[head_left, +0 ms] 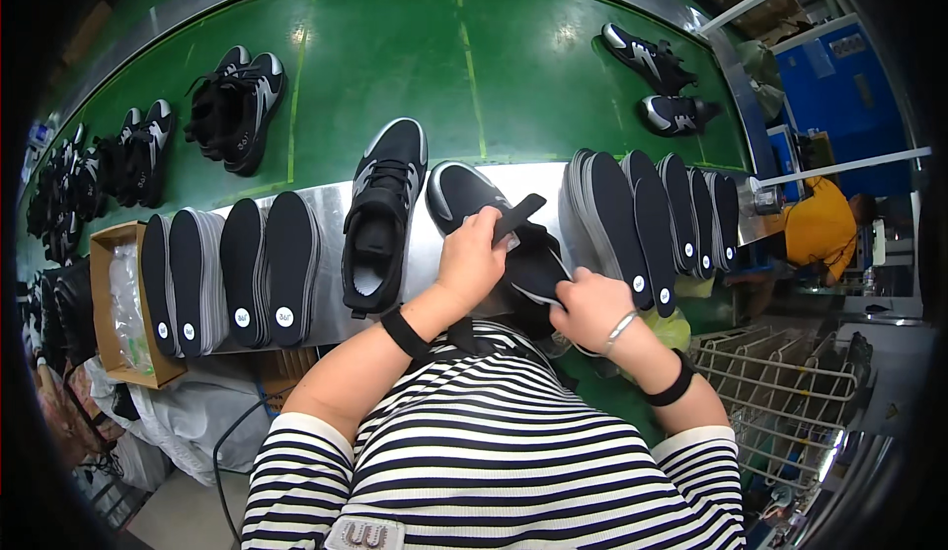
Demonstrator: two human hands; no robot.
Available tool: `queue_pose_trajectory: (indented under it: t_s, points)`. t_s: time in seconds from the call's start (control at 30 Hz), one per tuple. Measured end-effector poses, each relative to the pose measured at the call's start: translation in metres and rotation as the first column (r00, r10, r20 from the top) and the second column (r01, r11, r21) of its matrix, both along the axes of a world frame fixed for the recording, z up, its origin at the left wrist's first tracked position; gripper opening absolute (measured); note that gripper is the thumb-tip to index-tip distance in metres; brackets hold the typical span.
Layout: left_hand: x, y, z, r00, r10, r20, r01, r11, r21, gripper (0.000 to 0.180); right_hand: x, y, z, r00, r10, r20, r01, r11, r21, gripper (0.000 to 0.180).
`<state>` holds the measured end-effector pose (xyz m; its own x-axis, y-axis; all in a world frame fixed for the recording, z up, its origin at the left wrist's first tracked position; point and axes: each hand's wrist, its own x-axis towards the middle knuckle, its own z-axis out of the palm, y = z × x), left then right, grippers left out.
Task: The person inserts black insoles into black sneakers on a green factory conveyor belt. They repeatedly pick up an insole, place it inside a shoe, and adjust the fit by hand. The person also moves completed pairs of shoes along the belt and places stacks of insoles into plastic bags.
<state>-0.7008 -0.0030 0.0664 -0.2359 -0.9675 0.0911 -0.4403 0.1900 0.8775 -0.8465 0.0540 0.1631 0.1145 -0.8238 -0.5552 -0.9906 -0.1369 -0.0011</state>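
A black sneaker [467,191] with a silver-grey toe lies in front of me, its toe pointing away. My left hand [474,259] is closed on its upper near the opening, and a flat black strap or tongue [518,217] sticks out past the fingers. At the shoe's heel end my right hand [594,305] pinches the edge of a dark insole [538,272], which lies partly in the opening. How deep the insole sits is hidden. Just left of my left hand stands the matching sneaker [380,219], laced, a pale lining showing inside.
Stacks of black insoles [244,274] stand along the metal ledge to the left, more insole stacks [604,216] to the right. A cardboard box [126,303] holds clear plastic. Pairs of sneakers [237,111] rest on the green belt [395,56]. A wire rack [770,377] and a person in yellow [822,224] are at right.
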Motion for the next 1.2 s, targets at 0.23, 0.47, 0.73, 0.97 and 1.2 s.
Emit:
queue_pose_trajectory:
  t_s: [0.23,0.47,0.73,0.97,1.2]
  points:
    - [-0.003,-0.001,-0.002,0.999,-0.005,-0.041,0.005,1.0,0.008,0.026,0.017,-0.043,-0.095,1.0,-0.011,-0.02,0.012,0.999,0.039,0.016]
    - [-0.004,-0.002,-0.004,1.0,-0.023,-0.019,0.023,1.0,-0.013,0.026,0.017,-0.054,-0.078,0.99,0.142,0.002,-0.136,0.945,0.297,0.02]
    - [-0.006,-0.004,-0.003,0.999,-0.045,-0.003,0.045,0.999,-0.017,0.025,0.019,-0.047,-0.067,0.95,0.286,-0.127,-0.242,0.929,0.278,0.023]
    - [-0.012,-0.003,-0.005,0.998,-0.057,0.01,0.057,0.998,0.001,0.025,-0.006,-0.023,-0.052,0.993,0.118,0.001,-0.098,0.816,0.57,0.062]
    - [-0.013,-0.005,-0.003,0.999,-0.036,0.003,0.036,0.999,0.003,0.025,0.002,-0.021,-0.058,0.985,0.164,-0.055,-0.112,0.845,0.523,0.044]
